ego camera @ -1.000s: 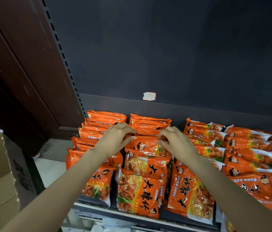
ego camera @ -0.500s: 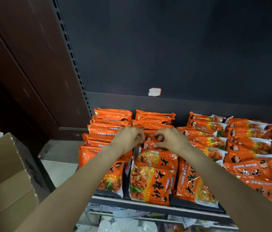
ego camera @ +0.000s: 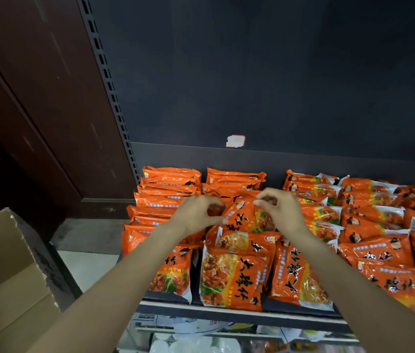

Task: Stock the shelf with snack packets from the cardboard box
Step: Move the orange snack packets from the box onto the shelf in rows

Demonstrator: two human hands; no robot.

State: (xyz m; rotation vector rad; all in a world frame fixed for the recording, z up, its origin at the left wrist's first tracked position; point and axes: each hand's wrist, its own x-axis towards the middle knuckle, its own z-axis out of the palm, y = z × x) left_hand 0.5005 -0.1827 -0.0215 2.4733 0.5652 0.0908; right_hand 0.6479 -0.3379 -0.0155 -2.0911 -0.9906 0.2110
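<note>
Dark back panel carries a torn white sticker. Perforated upright runs along its left edge. Brown wood wall beyond that.

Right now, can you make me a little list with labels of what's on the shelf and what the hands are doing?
Place: dark shelf against a dark back panel
On the shelf: rows of orange snack packets, overlapping front to back
Left hand: fingers curled at the left edge of the tilted packet in the second row
Right hand: pinching that packet's top right edge
Box: cardboard box at the lower left, its inside hidden
Sticker: small torn label on the back panel
</note>
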